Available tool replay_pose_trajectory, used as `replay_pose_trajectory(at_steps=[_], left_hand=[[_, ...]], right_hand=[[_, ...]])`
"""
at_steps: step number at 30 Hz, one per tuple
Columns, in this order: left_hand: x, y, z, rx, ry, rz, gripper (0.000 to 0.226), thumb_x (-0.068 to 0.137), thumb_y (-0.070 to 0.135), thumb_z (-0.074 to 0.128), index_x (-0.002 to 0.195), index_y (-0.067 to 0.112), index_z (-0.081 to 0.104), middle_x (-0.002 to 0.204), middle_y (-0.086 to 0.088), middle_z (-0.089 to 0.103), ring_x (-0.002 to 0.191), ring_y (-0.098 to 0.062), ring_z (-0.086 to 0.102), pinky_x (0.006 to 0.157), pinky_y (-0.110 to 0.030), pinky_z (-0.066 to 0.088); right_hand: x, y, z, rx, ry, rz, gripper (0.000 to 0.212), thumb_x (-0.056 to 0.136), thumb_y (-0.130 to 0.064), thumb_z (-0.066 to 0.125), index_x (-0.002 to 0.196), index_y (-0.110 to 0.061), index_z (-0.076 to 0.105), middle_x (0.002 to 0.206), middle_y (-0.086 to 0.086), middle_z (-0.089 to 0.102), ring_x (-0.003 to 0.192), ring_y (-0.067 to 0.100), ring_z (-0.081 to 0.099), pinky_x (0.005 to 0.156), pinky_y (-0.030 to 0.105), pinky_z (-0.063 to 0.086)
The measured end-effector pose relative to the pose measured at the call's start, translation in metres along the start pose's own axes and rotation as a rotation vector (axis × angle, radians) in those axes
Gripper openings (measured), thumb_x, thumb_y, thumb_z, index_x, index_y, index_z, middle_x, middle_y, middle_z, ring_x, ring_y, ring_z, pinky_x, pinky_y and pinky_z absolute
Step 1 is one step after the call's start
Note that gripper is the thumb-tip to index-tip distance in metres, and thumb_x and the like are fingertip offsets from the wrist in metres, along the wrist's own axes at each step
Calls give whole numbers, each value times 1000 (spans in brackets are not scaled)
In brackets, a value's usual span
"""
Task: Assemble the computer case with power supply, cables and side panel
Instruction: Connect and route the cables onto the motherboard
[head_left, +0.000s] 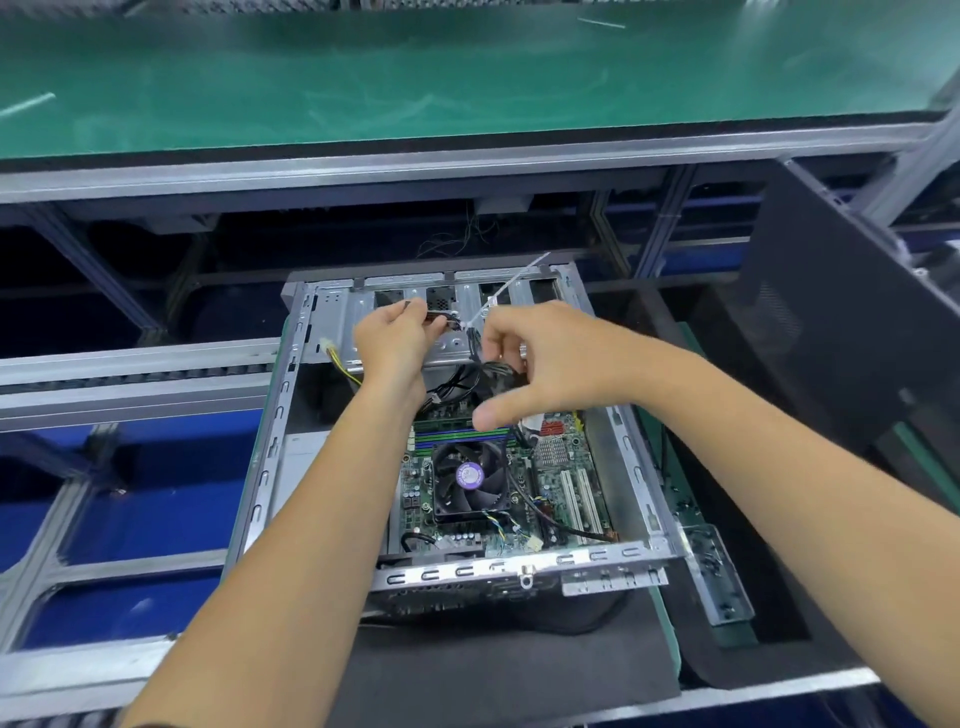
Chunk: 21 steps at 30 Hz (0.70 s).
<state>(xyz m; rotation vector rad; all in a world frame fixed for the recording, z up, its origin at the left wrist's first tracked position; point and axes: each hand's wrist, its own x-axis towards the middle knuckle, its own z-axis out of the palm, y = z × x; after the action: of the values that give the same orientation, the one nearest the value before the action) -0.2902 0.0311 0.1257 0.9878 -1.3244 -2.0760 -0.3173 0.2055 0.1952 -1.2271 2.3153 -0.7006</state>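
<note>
Green bench (467, 78), side panel (841, 332) right of case (270, 457)

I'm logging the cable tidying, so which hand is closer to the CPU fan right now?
Right. The right hand hangs just above the CPU fan, thumb almost over its far edge. The left hand is farther up, gripping black cables by the drive bay.

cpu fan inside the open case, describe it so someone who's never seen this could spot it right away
Start at the open computer case lying on its side between the forearms, and look at the green motherboard on its floor. The cpu fan is the square black fan near the board's middle, below the right hand. Its round purple hub sticker sets it apart.
</note>
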Motion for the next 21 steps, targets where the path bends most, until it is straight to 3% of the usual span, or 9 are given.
replay_pose_trajectory(at_steps=[4, 6, 8, 10, 16, 18, 21], left_hand=[[-1, 1, -3, 20, 4, 0, 13, 95, 10, 57, 83, 13, 59, 82, -1, 66, 60, -4, 68, 60, -13, 51], [-1, 3, -9, 23, 14, 9, 17, 94, 8, 58, 78, 14, 61, 75, 1, 64, 56, -5, 67, 60, -14, 52], [1, 4, -16, 30, 5, 3, 15, 93, 9, 59, 80, 15, 61, 75, 3, 63, 53, -6, 65, 58, -16, 54], [3, 5, -23, 13, -47, -2, 6, 93, 10, 61, 87, 13, 60, 78, 1, 63, 57, -9, 65, 57, -18, 52], [2, 5, -31, -143, -191, -4, 14, 91, 12, 65, 102, 5, 61, 71, 1, 67, 59, -10, 64, 57, -18, 50], [2, 5, -31, -176, -242, -1, 21, 90, 14, 65, 108, 4, 60, 72, 1, 68, 61, -11, 63, 57, -18, 49], [-2, 8, -30, -182, -320, 16, 17, 90, 18, 65, 102, 5, 64, 74, 2, 68, 61, -9, 61, 57, -16, 49]], right_hand=[[6, 12, 1, 24, 35, 2, 19, 83, -19, 78, 92, -15, 61, 81, -8, 63, 61, -5, 55, 60, 12, 42], [9, 21, -5, 171, 44, 39, 14, 90, -13, 70, 99, -9, 60, 84, 4, 71, 65, 7, 65, 65, 27, 53], [11, 32, -11, 375, 110, 59, 14, 96, -10, 64, 107, -6, 58, 84, 18, 71, 67, 22, 69, 65, 30, 57], [11, 39, -13, 577, 207, 82, 12, 99, -8, 58, 110, -6, 55, 84, 25, 68, 65, 23, 66, 62, 26, 55], [11, 53, -9, 1060, 327, 89, 9, 100, -6, 54, 108, -5, 57, 80, 8, 67, 62, 15, 65, 60, 18, 52], [10, 55, -11, 1129, 331, 72, 9, 101, -7, 52, 107, -5, 58, 78, 6, 68, 63, 14, 65, 61, 17, 52], [9, 58, -15, 1142, 340, 87, 14, 104, -8, 47, 112, -4, 58, 80, 7, 64, 63, 13, 61, 60, 18, 50]])
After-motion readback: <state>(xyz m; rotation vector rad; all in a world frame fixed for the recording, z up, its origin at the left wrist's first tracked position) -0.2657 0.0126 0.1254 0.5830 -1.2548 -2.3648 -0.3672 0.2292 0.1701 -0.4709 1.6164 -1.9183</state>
